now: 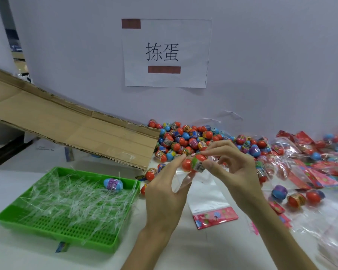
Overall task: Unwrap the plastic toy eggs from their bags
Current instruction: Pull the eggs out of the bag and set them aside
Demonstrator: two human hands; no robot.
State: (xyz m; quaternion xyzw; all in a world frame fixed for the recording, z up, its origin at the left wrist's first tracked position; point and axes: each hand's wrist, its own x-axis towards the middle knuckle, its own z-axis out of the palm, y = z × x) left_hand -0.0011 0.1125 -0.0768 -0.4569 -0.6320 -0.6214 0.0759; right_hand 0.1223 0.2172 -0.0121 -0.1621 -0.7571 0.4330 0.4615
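Observation:
Above the white table, both hands hold a red toy egg [195, 162] with a green label band and a barcode. My left hand [164, 190] pinches its left end and the clear bag [180, 182] hanging below. My right hand [232, 168] pinches the egg's top and right side with thumb and forefinger. A big pile of loose eggs [183, 139] lies behind the hands against the wall. Bagged eggs [308, 158] in red-printed packets spread to the right.
A green perforated tray [37, 221] at the left holds clear plastic strips and one blue egg [113, 184]. A slanted cardboard sheet [66, 123] leans behind it. An empty bag with a red header [213, 213] lies flat below the hands. A paper sign [166, 53] hangs on the wall.

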